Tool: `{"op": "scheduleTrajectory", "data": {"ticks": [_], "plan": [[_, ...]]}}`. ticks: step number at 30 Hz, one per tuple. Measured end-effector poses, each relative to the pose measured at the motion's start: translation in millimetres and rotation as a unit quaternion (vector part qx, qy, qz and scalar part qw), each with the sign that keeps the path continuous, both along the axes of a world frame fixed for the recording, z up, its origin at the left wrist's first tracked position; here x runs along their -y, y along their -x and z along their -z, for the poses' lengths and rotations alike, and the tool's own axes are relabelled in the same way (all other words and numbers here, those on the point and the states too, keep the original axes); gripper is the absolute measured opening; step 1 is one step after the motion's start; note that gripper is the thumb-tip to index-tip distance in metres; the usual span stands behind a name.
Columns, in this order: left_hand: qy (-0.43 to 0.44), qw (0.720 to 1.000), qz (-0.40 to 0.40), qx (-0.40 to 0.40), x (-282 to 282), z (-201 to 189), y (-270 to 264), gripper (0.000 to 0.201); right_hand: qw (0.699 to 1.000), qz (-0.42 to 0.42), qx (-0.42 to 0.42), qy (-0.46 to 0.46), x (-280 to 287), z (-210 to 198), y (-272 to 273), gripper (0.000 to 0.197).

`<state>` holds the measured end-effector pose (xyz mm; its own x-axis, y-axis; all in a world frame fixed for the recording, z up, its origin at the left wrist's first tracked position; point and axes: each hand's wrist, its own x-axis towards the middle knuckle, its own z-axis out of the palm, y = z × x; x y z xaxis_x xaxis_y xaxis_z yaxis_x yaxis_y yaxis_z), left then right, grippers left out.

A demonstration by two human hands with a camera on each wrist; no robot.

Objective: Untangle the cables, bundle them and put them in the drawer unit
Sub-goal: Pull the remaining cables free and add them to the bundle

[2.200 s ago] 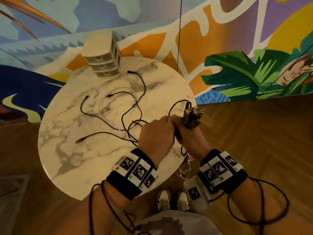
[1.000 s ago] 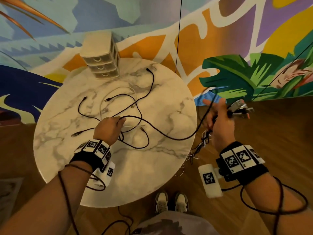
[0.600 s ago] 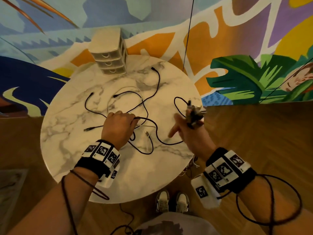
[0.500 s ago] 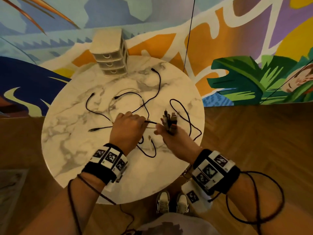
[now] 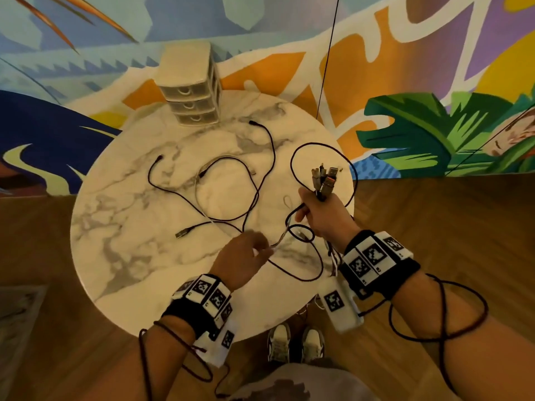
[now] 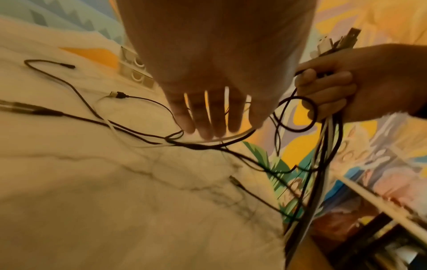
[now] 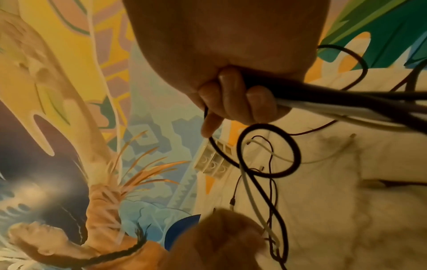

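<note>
Several black cables and a white cable lie tangled on the round marble table. My right hand grips a bunch of cables just below their plug ends, which point up; the strands hang down from the fist. My left hand is near the table's front and pinches the white cable, which runs up to the right hand. The cream three-drawer unit stands at the table's far edge, all drawers closed.
A loose black plug lies left of my left hand. A painted mural wall stands behind the table, with wooden floor all around. My shoes are under the near edge. A thin black cord hangs by the wall.
My hands have come apart. The left hand drew back toward the near edge with the white cable; the right hand lifted the plug bunch up and to the right.
</note>
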<state>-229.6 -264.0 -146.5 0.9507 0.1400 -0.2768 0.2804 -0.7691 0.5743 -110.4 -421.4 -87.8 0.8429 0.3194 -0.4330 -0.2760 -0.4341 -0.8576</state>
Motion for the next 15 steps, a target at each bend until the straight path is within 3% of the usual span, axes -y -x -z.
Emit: {"op": "scheduleTrajectory", "data": {"ticks": [2,5,7,8,10,12,15], "plan": [[0.022,0.996,-0.028,0.079,8.7,-6.2,-9.9,0.025,1.0,-0.011,-0.012,-0.013,-2.1,0.8,1.4,0.059],[0.124,0.992,0.02,0.014,24.0,-18.3,-23.4,0.023,0.999,-0.015,-0.028,-0.025,-4.0,2.9,3.1,0.06],[0.171,0.985,0.0,-0.002,29.0,-15.8,-21.7,0.026,0.999,-0.006,-0.022,-0.027,-2.5,4.0,2.1,0.06],[0.124,0.992,-0.011,0.023,28.6,-10.7,-19.0,0.031,0.999,0.009,-0.019,-0.026,-0.4,5.1,0.6,0.059],[-0.066,0.99,0.005,0.122,21.1,0.3,-9.8,0.033,0.998,0.055,-0.024,-0.031,4.2,6.7,-3.9,0.056],[-0.198,0.956,0.057,0.21,11.5,11.1,1.8,0.035,0.993,0.097,-0.043,-0.044,7.5,9.6,-8.8,0.055],[-0.277,0.912,0.16,0.257,6.0,18.2,15.3,0.039,0.989,0.122,-0.064,-0.056,6.7,10.4,-10.3,0.053]]}}
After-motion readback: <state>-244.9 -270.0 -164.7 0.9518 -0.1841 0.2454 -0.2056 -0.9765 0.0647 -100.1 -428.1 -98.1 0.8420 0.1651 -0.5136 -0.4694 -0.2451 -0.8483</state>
